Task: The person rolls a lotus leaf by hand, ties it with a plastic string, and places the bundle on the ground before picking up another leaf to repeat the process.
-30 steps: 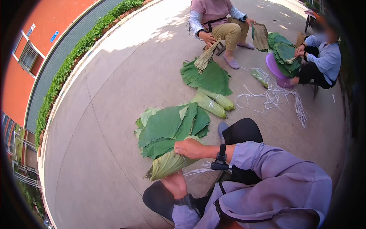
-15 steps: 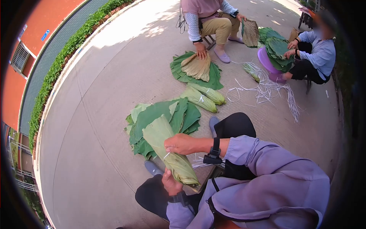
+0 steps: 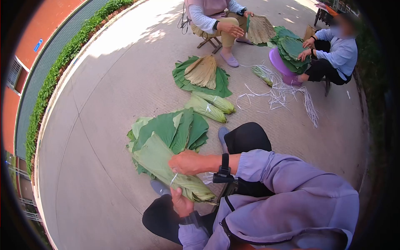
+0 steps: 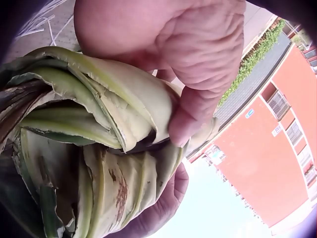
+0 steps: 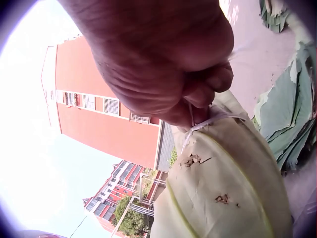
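Note:
A long bundle of rolled pale green leaves (image 3: 153, 157) lies slantwise across the front of my lap. Its lower end is held by my left hand (image 3: 182, 203), thumb on one side and fingers on the other, beside folded leaf ends in the left wrist view. My right hand (image 3: 186, 162) is over the bundle's middle, fingers curled at the white string (image 5: 210, 121) tied around it. In the right wrist view a strand of this string runs up between the fingertips. Behind the bundle, large green leaves (image 3: 160, 127) are piled on the ground.
Two tied leaf bundles (image 3: 206, 109) lie beyond the pile, near another leaf stack topped with a dry brown leaf (image 3: 202, 73). Loose white strings (image 3: 277, 93) spread to the right. Two seated people handle leaves, one by a purple basin (image 3: 277, 62).
The bundle has swung from lying low across my hands to pointing away over the leaf pile, its white tie now showing. Across from me, the person laid a brown leaf on the stack and lifted that hand.

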Motion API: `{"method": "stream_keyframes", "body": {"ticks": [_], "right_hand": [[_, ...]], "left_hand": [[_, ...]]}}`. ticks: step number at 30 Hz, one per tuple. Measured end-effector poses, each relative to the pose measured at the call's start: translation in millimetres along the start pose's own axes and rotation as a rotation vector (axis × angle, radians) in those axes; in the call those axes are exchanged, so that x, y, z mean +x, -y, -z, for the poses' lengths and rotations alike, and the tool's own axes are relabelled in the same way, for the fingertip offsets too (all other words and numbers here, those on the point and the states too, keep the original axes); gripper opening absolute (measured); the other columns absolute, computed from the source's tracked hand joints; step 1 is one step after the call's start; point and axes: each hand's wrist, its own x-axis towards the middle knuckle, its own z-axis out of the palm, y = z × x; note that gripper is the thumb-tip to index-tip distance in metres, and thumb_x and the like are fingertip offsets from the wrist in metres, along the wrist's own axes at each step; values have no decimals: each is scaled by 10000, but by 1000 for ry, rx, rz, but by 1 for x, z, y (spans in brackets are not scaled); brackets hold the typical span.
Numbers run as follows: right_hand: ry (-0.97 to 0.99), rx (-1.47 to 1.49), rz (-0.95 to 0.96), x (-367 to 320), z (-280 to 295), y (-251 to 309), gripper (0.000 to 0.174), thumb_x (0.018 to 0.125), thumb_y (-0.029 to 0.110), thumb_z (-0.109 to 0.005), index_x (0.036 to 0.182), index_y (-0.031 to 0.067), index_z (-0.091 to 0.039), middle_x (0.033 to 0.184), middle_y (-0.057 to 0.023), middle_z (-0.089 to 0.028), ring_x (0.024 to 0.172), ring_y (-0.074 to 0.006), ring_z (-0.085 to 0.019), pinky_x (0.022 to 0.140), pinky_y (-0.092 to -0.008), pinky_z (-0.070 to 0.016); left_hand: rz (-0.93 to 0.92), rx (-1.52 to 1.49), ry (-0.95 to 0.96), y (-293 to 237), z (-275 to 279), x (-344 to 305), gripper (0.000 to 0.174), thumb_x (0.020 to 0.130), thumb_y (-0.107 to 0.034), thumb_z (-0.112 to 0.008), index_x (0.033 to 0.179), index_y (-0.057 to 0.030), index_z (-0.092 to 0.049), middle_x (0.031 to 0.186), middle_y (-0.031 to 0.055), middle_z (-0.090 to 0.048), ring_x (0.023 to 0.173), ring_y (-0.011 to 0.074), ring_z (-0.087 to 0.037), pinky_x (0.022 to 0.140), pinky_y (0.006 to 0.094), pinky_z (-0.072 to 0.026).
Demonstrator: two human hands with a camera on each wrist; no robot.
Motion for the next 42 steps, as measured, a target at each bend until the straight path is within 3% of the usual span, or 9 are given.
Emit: {"method": "stream_keyframes", "body": {"ticks": [9, 12, 18, 24, 27, 32, 34, 42], "right_hand": [[-38, 152, -18, 1, 8, 8, 116, 896, 139, -687, 966, 60, -639, 819, -181, -675, 790, -425, -683, 693, -506, -494], [-31, 130, -11, 1, 8, 10, 103, 902, 148, -673, 955, 65, -642, 811, -181, -669, 781, -427, -677, 682, -506, -491], [7, -87, 118, 2, 9, 7, 121, 915, 178, -650, 934, 58, -651, 856, -175, -685, 809, -433, -689, 670, -527, -509], [95, -314, 143, -3, 16, 13, 136, 858, 147, -661, 955, 53, -654, 921, -164, -690, 815, -422, -705, 672, -517, -543], [68, -261, 190, -6, 18, 15, 150, 838, 143, -668, 958, 55, -648, 933, -159, -682, 797, -410, -704, 666, -514, -548], [133, -269, 164, -4, 23, 15, 128, 857, 118, -653, 949, 30, -644, 915, -189, -678, 842, -445, -694, 693, -540, -532], [144, -232, 170, -5, 22, 11, 147, 903, 167, -658, 956, 32, -631, 919, -185, -666, 819, -439, -684, 688, -528, -530], [167, -150, 90, -5, 5, 3, 143, 931, 164, -678, 961, 24, -664, 915, -193, -685, 826, -433, -674, 719, -501, -526]], "left_hand": [[-16, -2, 32, -4, -4, -2, 861, 852, -149, -767, 1585, 8, -344, 1482, 178, -542, 1363, 349, -552, 1175, 501, -446], [-3, -32, 72, -7, -5, -4, 845, 868, -121, -750, 1603, -22, -347, 1512, 166, -543, 1371, 356, -561, 1179, 529, -451], [-18, -48, 67, -11, -12, -7, 846, 878, -120, -743, 1612, -25, -331, 1521, 168, -533, 1373, 355, -557, 1180, 528, -449], [-5, -33, 57, -11, -10, -7, 820, 889, -140, -743, 1601, -22, -353, 1510, 168, -547, 1371, 349, -561, 1175, 519, -454], [-2, -39, 37, -8, -5, -4, 798, 903, -154, -735, 1595, -17, -362, 1502, 167, -557, 1366, 347, -568, 1182, 515, -447], [-37, -109, -55, -6, -1, 3, 714, 898, -127, -715, 1529, 13, -412, 1437, 187, -587, 1323, 354, -598, 1163, 504, -472], [-21, -122, -103, -3, 7, -3, 690, 906, -126, -707, 1518, 13, -422, 1429, 187, -595, 1320, 353, -603, 1160, 507, -475], [-5, -141, -62, -6, 19, 2, 599, 942, -97, -692, 1476, 0, -440, 1421, 193, -597, 1302, 353, -623, 1145, 524, -502]]}}
